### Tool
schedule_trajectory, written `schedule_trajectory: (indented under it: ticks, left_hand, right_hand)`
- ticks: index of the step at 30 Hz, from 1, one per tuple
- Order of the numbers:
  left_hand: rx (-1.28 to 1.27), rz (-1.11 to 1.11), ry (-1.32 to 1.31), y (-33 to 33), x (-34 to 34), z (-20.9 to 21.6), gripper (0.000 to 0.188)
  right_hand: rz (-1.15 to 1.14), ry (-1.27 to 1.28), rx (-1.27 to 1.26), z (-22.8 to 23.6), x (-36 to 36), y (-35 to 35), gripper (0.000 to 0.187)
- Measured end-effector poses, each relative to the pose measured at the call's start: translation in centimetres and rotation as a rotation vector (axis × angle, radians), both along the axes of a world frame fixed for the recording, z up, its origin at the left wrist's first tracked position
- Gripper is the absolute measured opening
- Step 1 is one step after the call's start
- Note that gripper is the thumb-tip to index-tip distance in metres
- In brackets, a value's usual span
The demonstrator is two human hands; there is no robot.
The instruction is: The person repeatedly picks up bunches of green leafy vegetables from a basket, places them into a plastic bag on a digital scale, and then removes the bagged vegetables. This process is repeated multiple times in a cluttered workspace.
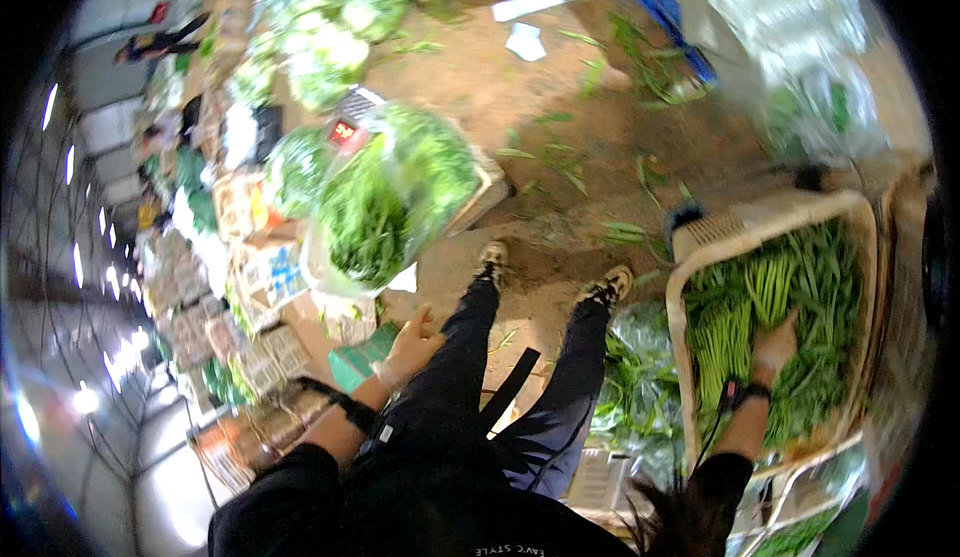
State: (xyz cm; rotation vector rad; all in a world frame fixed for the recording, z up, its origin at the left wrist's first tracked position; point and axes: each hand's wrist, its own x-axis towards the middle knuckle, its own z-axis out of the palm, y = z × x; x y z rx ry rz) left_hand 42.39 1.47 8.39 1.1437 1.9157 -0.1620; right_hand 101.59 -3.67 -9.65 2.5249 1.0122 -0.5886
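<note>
My right hand [777, 345] is down in a pale plastic crate [681, 397] at the right, on long-stemmed leafy greens [722, 352]. Its fingers appear closed round a bunch of the stems [769, 290], though leaves partly hide them. Beside my left thigh hangs my left hand [412, 347], with its fingers apart and nothing in them. Ahead of that hand, a clear plastic bag of feathery greens [370, 222] rests by a scale with a lit red display [343, 132].
Bagged greens [635, 367] lie between my legs and the crate. Loose leaves [570, 167] litter the brown floor [470, 67]. Pale green vegetables [325, 52] are heaped at the far left, and clear plastic sheeting [780, 7] is at the far right. Boxes [185, 297] line the left.
</note>
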Motion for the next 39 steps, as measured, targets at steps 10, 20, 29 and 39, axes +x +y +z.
schedule_trajectory:
  ticks: [10,20,29,39]
  left_hand:
    - [-0.116,0.160,-0.100,-3.9,-3.2,-3.4,0.056]
    - [0.070,-0.364,-0.507,4.9,3.4,2.6,0.041]
    - [0.657,-0.877,-1.134,10.4,10.5,23.6,0.088]
    - [-0.007,-0.050,-1.494,14.1,4.1,18.7,0.039]
  right_hand:
    - [-0.085,0.052,1.127,23.6,7.5,-18.7,0.056]
    - [-0.696,0.569,1.765,34.7,-2.4,-14.2,0.045]
    - [-0.526,1.167,1.631,42.2,-22.2,-1.8,0.062]
    - [0.197,1.367,1.282,38.2,-40.8,8.6,0.081]
